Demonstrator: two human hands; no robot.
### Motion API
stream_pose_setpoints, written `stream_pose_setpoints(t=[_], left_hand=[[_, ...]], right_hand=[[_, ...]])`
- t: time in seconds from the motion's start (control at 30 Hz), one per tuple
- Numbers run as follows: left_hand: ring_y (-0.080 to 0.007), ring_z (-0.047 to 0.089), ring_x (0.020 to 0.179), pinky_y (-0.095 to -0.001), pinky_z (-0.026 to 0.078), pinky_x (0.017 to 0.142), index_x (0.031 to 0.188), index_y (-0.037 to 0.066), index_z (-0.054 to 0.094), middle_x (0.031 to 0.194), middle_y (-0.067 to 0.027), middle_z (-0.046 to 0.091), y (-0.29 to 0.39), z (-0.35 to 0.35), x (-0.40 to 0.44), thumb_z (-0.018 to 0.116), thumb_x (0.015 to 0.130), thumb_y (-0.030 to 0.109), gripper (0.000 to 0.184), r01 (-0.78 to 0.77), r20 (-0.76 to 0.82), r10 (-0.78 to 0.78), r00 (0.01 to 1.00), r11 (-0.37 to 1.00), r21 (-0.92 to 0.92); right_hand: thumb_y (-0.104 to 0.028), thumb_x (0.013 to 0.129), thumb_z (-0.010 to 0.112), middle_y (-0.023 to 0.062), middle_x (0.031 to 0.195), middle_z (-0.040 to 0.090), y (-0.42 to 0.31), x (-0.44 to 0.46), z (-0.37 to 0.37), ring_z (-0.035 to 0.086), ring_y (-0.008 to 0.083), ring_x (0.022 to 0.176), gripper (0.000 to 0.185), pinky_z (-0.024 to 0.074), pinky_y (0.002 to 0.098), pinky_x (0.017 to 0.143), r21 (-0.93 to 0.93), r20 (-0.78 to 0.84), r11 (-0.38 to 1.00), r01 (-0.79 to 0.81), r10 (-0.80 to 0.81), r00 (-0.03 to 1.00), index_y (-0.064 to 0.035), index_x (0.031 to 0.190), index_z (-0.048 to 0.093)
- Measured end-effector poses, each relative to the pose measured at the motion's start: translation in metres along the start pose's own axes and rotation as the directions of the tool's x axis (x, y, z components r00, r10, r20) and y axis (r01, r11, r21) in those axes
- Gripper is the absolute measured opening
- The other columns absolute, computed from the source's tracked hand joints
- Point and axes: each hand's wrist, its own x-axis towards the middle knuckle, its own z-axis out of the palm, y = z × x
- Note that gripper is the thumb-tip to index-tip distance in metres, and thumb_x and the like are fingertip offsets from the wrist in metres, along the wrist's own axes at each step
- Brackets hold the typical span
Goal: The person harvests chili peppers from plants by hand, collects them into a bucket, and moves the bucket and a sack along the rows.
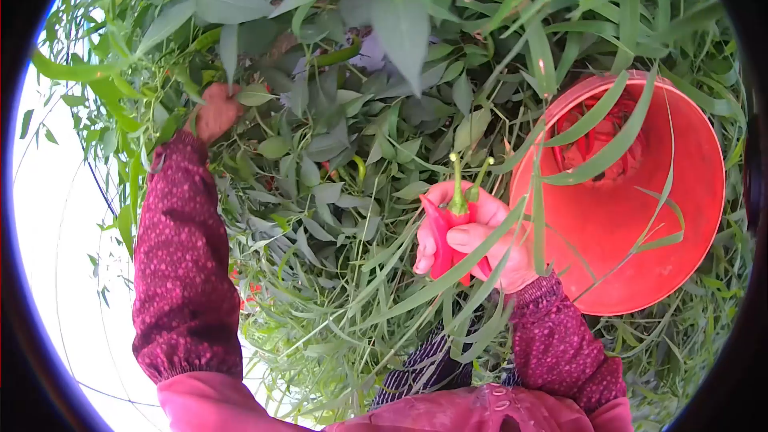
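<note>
My right hand [516,250] is closed around red chili peppers [439,230], their green stems pointing up between thumb and fingers. Long grass blades cross in front of this hand. At the left, my left hand [217,114] reaches into the pepper plants [316,140]; leaves cover its fingers, so their grip is hidden. A curved green pepper [336,54] hangs among the foliage to the right of my left hand. Just right of my right hand stands a red bucket [652,252] with red peppers [600,140] at its bottom.
Long grass blades [612,144] hang across the bucket's mouth. Dense leaves and grass surround both arms. A few red spots [250,294] show low in the foliage near my left sleeve [182,248]. Dark striped cloth [424,368] shows below, between my arms.
</note>
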Motion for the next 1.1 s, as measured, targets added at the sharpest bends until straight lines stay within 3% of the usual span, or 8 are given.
stream_pose_setpoints(t=[0.33, 0.4, 0.47, 0.6, 0.8, 0.9, 0.97, 1.1], left_hand=[[-0.0256, 0.063, 0.062, -0.0356, 0.052, 0.059, 0.102, -0.002, 0.061, 0.082, -0.0140, 0.063, -0.054, 0.014, 0.056, 0.054, 0.080, 0.013, 0.028, -0.210, 0.009, 0.219, 0.976, 0.919, 0.334], [-0.0225, 0.058, 0.054, -0.0334, 0.049, 0.055, 0.099, 0.000, 0.060, 0.076, -0.0119, 0.062, -0.019, 0.005, 0.032, 0.051, 0.083, 0.018, 0.026, -0.230, 0.065, 0.220, 0.973, 0.943, 0.239], [-0.0174, 0.052, 0.049, -0.0303, 0.043, 0.047, 0.099, 0.003, 0.060, 0.067, -0.0075, 0.056, -0.010, -0.002, 0.028, 0.050, 0.084, 0.020, 0.024, 0.296, 0.245, -0.234, 0.941, 0.920, -0.256], [-0.0091, 0.038, 0.043, -0.0245, 0.024, 0.035, 0.076, 0.005, 0.057, 0.061, -0.0018, 0.053, 0.001, -0.001, 0.015, 0.051, 0.085, 0.022, 0.019, 0.223, 0.244, -0.064, 0.968, 0.665, -0.713], [-0.0077, 0.037, 0.047, -0.0225, 0.024, 0.039, 0.085, 0.007, 0.060, 0.063, -0.0002, 0.047, -0.016, 0.007, 0.017, 0.054, 0.083, 0.020, 0.015, 0.311, 0.308, -0.119, 0.944, 0.636, -0.706], [-0.0077, 0.038, 0.048, -0.0217, 0.025, 0.039, 0.086, 0.007, 0.060, 0.065, 0.0002, 0.049, -0.034, 0.025, 0.011, 0.057, 0.082, 0.022, 0.015, -0.471, -0.248, 0.404, 0.880, 0.683, -0.559], [-0.0078, 0.041, 0.051, -0.0210, 0.028, 0.042, 0.087, 0.007, 0.060, 0.067, -0.0001, 0.050, -0.009, 0.028, 0.012, 0.057, 0.083, 0.024, 0.018, 0.092, -0.037, -0.295, 0.955, 0.412, -0.907], [-0.0123, 0.049, 0.060, -0.0244, 0.039, 0.051, 0.094, 0.006, 0.060, 0.072, -0.0038, 0.055, 0.026, 0.026, -0.011, 0.062, 0.082, 0.027, 0.024, 0.103, -0.121, -0.342, 0.932, 0.569, -0.816]], right_hand=[[-0.007, 0.082, 0.059, 0.0108, 0.091, 0.061, -0.001, 0.001, 0.004, 0.062, 0.0226, 0.084, 0.039, 0.0509, 0.0385, 0.080, -0.017, -0.072, 0.999, -0.038, 0.036, 0.997, -0.0038, 0.118, 0.045], [-0.007, 0.082, 0.059, 0.0107, 0.091, 0.061, 0.001, 0.003, 0.004, 0.062, 0.0220, 0.084, 0.038, 0.0511, 0.0389, 0.081, 0.001, -0.080, 1.000, -0.026, 0.026, 0.996, -0.0044, 0.117, 0.046], [-0.008, 0.083, 0.059, 0.0105, 0.091, 0.061, 0.000, 0.004, 0.005, 0.062, 0.0218, 0.084, 0.037, 0.0510, 0.0390, 0.081, 0.004, -0.076, 0.999, -0.035, 0.035, 0.996, -0.0050, 0.117, 0.046], [-0.008, 0.084, 0.057, 0.0106, 0.093, 0.060, 0.003, 0.004, 0.002, 0.062, 0.0227, 0.085, 0.035, 0.0508, 0.0386, 0.081, -0.001, -0.078, 0.999, -0.040, 0.040, 0.996, -0.0054, 0.118, 0.046], [-0.012, 0.084, 0.056, 0.0126, 0.090, 0.057, 0.009, 0.004, -0.003, 0.060, 0.0259, 0.081, 0.039, 0.0507, 0.0408, 0.075, -0.050, -0.096, 0.999, -0.007, 0.002, 0.995, -0.0059, 0.121, 0.045], [-0.012, 0.084, 0.057, 0.0124, 0.089, 0.057, 0.009, 0.002, -0.006, 0.060, 0.0255, 0.080, 0.039, 0.0505, 0.0420, 0.075, -0.066, -0.103, 0.998, 0.006, -0.013, 0.995, -0.0067, 0.121, 0.045], [-0.012, 0.084, 0.057, 0.0124, 0.090, 0.057, 0.009, 0.001, -0.006, 0.059, 0.0255, 0.080, 0.039, 0.0501, 0.0428, 0.075, -0.069, -0.122, 0.998, 0.007, -0.016, 0.992, -0.0077, 0.120, 0.045], [-0.011, 0.084, 0.057, 0.0124, 0.091, 0.056, 0.008, 0.000, -0.004, 0.059, 0.0257, 0.081, 0.038, 0.0510, 0.0432, 0.075, -0.054, -0.140, 0.998, -0.012, 0.005, 0.990, -0.0086, 0.121, 0.046]])
